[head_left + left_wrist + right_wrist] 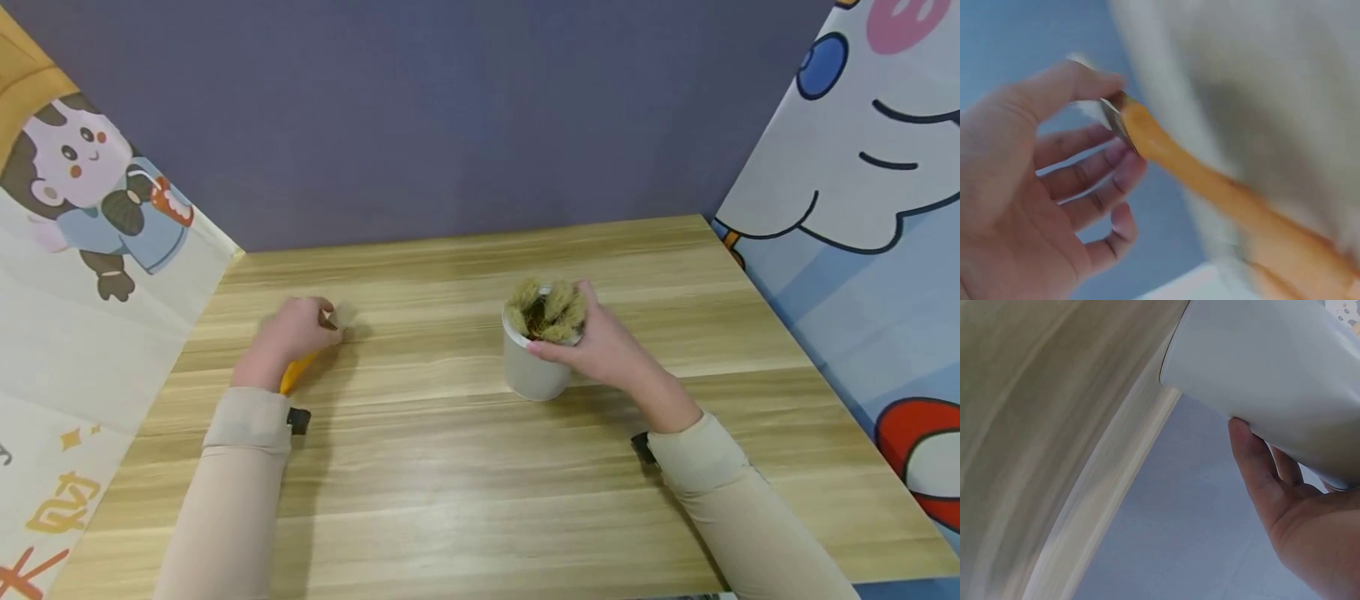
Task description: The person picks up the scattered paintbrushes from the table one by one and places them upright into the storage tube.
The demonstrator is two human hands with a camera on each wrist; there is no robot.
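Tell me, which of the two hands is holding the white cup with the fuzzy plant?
The right hand grips the white cup at its rim, beside the fuzzy plant. The left hand instead holds an orange-handled tool, apart from the cup.

Only one bit of writing shows: large orange characters on the cartoon banner [67, 350] left of the wooden table [480, 500], near its lower corner. They are cut off by the edge and cannot be read.
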